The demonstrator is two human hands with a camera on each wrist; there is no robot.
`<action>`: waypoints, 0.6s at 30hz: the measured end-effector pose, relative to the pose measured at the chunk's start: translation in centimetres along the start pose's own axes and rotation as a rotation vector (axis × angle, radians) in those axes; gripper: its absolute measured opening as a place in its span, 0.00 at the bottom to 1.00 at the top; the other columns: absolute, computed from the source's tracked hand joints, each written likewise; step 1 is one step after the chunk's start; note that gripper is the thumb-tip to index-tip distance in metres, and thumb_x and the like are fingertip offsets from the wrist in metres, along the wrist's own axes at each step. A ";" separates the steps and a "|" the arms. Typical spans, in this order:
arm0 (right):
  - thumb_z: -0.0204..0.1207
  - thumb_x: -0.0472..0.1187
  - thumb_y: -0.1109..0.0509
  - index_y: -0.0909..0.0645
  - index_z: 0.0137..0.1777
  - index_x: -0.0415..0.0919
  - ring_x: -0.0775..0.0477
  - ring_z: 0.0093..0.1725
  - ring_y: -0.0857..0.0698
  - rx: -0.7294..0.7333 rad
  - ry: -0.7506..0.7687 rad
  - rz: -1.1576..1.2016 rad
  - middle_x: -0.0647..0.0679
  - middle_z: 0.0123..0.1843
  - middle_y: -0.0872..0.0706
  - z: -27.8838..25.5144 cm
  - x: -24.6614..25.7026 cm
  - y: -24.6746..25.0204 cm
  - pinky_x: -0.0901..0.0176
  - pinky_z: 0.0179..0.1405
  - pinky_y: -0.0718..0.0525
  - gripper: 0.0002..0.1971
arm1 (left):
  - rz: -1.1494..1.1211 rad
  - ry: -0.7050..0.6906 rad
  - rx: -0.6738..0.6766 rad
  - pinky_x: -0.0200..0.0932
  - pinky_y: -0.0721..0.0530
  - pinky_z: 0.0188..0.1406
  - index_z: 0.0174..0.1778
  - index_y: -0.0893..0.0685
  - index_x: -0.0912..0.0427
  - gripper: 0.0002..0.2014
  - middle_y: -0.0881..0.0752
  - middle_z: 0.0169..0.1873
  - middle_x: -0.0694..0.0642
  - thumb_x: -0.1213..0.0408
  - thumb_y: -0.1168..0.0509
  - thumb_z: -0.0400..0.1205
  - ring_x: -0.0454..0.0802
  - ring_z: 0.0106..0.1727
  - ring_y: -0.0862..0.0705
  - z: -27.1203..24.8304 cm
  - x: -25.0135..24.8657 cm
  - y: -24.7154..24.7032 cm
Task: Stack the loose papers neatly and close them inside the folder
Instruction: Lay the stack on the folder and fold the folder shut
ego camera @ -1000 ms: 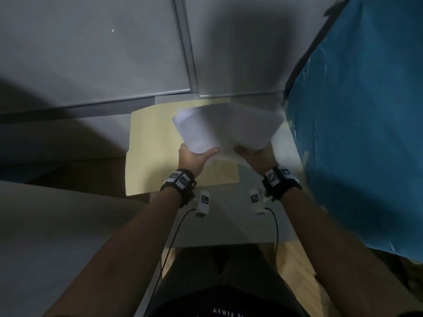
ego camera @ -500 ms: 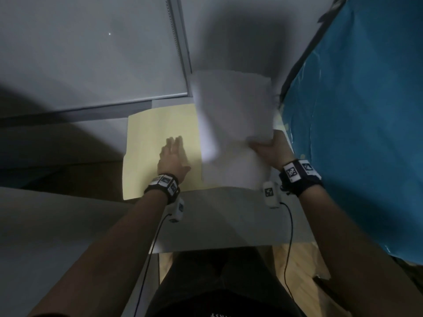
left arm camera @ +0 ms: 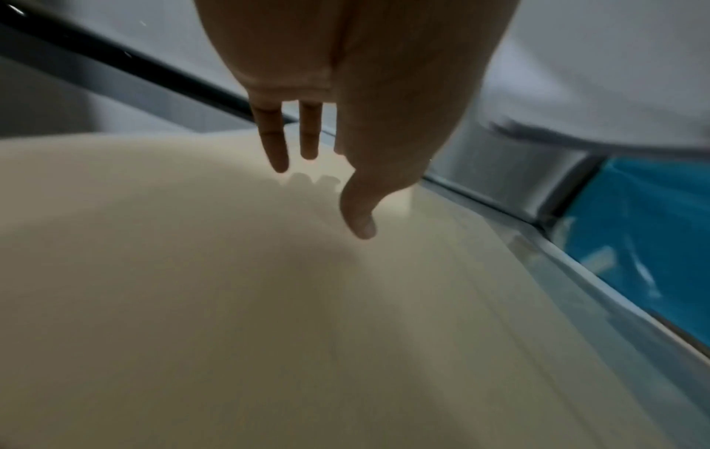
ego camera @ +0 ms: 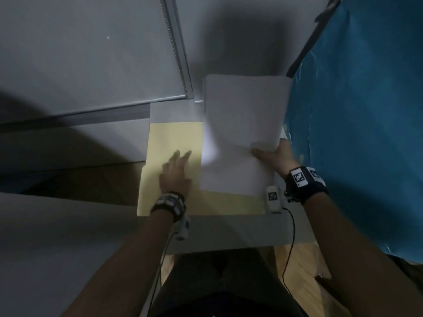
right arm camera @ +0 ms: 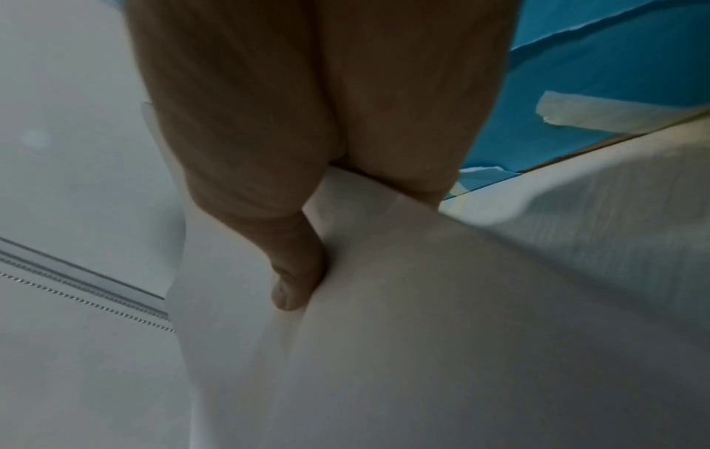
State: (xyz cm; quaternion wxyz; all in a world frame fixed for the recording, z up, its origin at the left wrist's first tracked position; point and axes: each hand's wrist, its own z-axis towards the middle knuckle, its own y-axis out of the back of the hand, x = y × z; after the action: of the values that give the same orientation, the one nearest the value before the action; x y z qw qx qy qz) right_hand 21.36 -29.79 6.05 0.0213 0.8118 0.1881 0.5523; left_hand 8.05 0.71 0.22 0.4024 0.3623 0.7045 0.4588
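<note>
A stack of white papers (ego camera: 242, 133) was gripped along its right edge by the right hand (ego camera: 274, 154), the thumb (right arm camera: 295, 273) pressed on top and the fingers hidden beneath. The stack was held tilted above the right half of an open yellow folder (ego camera: 174, 138), its far end raised toward the wall. The folder lay flat on a grey table (ego camera: 229, 232). The left hand (ego camera: 176, 172) was laid over the folder's left half with fingers (left arm camera: 274, 142) straight and spread, nothing grasped; whether the palm touched the surface could not be told. A blue sheet (ego camera: 366, 110) was seen just beside the table on the right.
</note>
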 end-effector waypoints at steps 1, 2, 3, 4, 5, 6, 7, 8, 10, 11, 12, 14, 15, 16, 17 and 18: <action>0.73 0.40 0.15 0.14 0.66 0.41 0.62 0.45 0.08 0.009 0.006 0.010 0.56 0.51 0.08 -0.2 -0.1 0.4 0.68 0.42 0.10 0.22 | 0.044 0.037 0.077 0.68 0.18 0.74 0.94 0.46 0.27 0.58 0.46 0.96 0.49 0.60 0.16 0.75 0.65 0.92 0.36 0.7 0.9 0.7; 0.73 0.39 0.15 0.14 0.66 0.42 0.64 0.43 0.07 0.021 0.007 0.012 0.57 0.50 0.07 -0.3 -0.3 0.7 0.68 0.42 0.10 0.21 | 0.086 0.063 0.177 0.73 0.24 0.80 0.93 0.51 0.24 0.62 0.54 0.97 0.47 0.54 0.14 0.74 0.64 0.96 0.45 1.4 1.7 1.1; 0.73 0.38 0.15 0.14 0.66 0.44 0.64 0.44 0.07 0.027 0.013 0.006 0.58 0.50 0.07 -0.5 -0.4 1.0 0.66 0.44 0.09 0.21 | 0.104 0.074 0.277 0.76 0.31 0.85 0.93 0.54 0.22 0.64 0.59 0.97 0.46 0.49 0.13 0.73 0.64 0.97 0.52 1.9 2.3 1.3; 0.73 0.38 0.15 0.14 0.66 0.45 0.62 0.46 0.06 0.035 0.010 -0.002 0.57 0.51 0.06 -0.6 -0.7 1.2 0.61 0.48 0.08 0.22 | 0.098 0.072 0.356 0.79 0.35 0.87 0.93 0.55 0.22 0.64 0.62 0.97 0.45 0.45 0.13 0.73 0.64 0.98 0.56 2.1 2.7 1.2; 0.73 0.38 0.15 0.14 0.67 0.45 0.60 0.48 0.06 0.047 0.009 -0.003 0.56 0.52 0.06 -0.6 -1.1 1.5 0.58 0.50 0.08 0.22 | 0.071 0.066 0.402 0.80 0.37 0.88 0.93 0.55 0.22 0.63 0.63 0.97 0.45 0.42 0.14 0.73 0.65 0.97 0.58 2.0 2.7 1.0; 0.73 0.40 0.15 0.14 0.67 0.45 0.56 0.50 0.05 0.062 0.001 -0.008 0.54 0.53 0.05 -0.7 -1.4 1.7 0.54 0.52 0.08 0.22 | 0.048 0.056 0.418 0.81 0.37 0.87 0.92 0.55 0.21 0.62 0.63 0.97 0.46 0.39 0.16 0.74 0.66 0.97 0.58 1.6 2.4 0.7; 0.73 0.41 0.15 0.14 0.68 0.45 0.52 0.52 0.05 0.072 -0.006 -0.023 0.53 0.54 0.05 -0.9 -1.8 1.9 0.52 0.53 0.07 0.23 | 0.042 0.043 0.420 0.80 0.36 0.87 0.92 0.55 0.20 0.61 0.64 0.97 0.46 0.38 0.16 0.74 0.66 0.97 0.58 0.9 2.0 0.1; 0.73 0.43 0.15 0.14 0.69 0.46 0.50 0.53 0.05 0.088 -0.017 -0.051 0.52 0.55 0.05 -1.0 -2.0 2.1 0.50 0.53 0.07 0.24 | 0.050 0.031 0.415 0.79 0.35 0.87 0.92 0.56 0.20 0.61 0.64 0.96 0.46 0.36 0.17 0.74 0.66 0.97 0.58 0.1 1.4 -0.3; 0.71 0.45 0.14 0.16 0.70 0.47 0.46 0.53 0.05 0.095 -0.076 -0.104 0.49 0.56 0.05 -1.1 -3.0 2.7 0.45 0.54 0.07 0.27 | 0.065 0.023 0.413 0.77 0.33 0.87 0.91 0.57 0.19 0.60 0.65 0.96 0.45 0.35 0.18 0.75 0.65 0.97 0.59 -1.0 0.4 -1.1; 0.69 0.47 0.12 0.17 0.70 0.47 0.44 0.53 0.05 0.099 -0.104 -0.121 0.48 0.56 0.05 -1.2 -3.5 2.9 0.42 0.54 0.06 0.30 | 0.065 0.026 0.407 0.77 0.32 0.87 0.92 0.57 0.19 0.60 0.66 0.96 0.45 0.35 0.19 0.75 0.65 0.98 0.59 -1.4 0.2 -1.4; 0.64 0.51 0.10 0.18 0.70 0.47 0.42 0.52 0.05 0.107 -0.147 -0.159 0.47 0.56 0.05 -1.2 -4.1 3.1 0.38 0.53 0.06 0.34 | 0.066 0.025 0.395 0.76 0.32 0.87 0.92 0.57 0.20 0.59 0.66 0.96 0.45 0.35 0.19 0.76 0.64 0.98 0.59 -1.6 0.1 -1.5; 0.51 0.63 0.09 0.20 0.70 0.52 0.41 0.51 0.06 0.127 -0.175 -0.248 0.48 0.57 0.06 -0.5 -5.7 3.3 0.40 0.50 0.05 0.45 | 0.060 0.021 0.387 0.75 0.32 0.87 0.92 0.57 0.20 0.59 0.66 0.96 0.44 0.35 0.19 0.76 0.64 0.98 0.59 -1.9 0.3 -1.8; 0.51 0.64 0.09 0.21 0.71 0.53 0.43 0.49 0.06 0.141 -0.181 -0.285 0.48 0.58 0.07 -0.5 -5.8 3.0 0.47 0.46 0.04 0.46 | 0.059 0.016 0.388 0.75 0.33 0.88 0.92 0.57 0.20 0.59 0.66 0.96 0.44 0.36 0.19 0.75 0.63 0.98 0.59 -1.9 0.5 -1.7; 0.58 0.58 0.09 0.23 0.73 0.50 0.47 0.47 0.08 0.153 -0.191 -0.306 0.47 0.60 0.09 -0.5 -5.7 2.7 0.60 0.40 0.05 0.44 | 0.060 0.012 0.384 0.75 0.33 0.88 0.92 0.57 0.20 0.60 0.66 0.96 0.44 0.36 0.19 0.75 0.63 0.98 0.59 -1.9 0.6 -1.8; 0.66 0.47 0.11 0.24 0.75 0.44 0.53 0.44 0.12 0.149 -0.203 -0.326 0.45 0.60 0.11 -0.4 -5.7 2.4 0.72 0.31 0.11 0.39 | 0.063 0.012 0.383 0.75 0.33 0.88 0.92 0.57 0.20 0.60 0.66 0.96 0.43 0.36 0.19 0.75 0.63 0.98 0.59 -1.8 0.8 -1.8; 0.72 0.39 0.14 0.25 0.76 0.38 0.55 0.42 0.15 0.159 -0.219 -0.349 0.43 0.60 0.13 -0.1 -6.1 2.1 0.78 0.27 0.17 0.35 | 0.068 0.011 0.381 0.75 0.33 0.88 0.92 0.57 0.20 0.60 0.65 0.96 0.43 0.36 0.18 0.75 0.63 0.98 0.59 -1.7 0.8 -1.8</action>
State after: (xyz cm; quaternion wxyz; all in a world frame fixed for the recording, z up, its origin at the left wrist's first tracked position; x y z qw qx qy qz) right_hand 19.91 -33.72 1.21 0.0726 0.8213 0.3652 0.4321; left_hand 5.87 0.25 -1.26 0.3067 0.4531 0.7682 0.3325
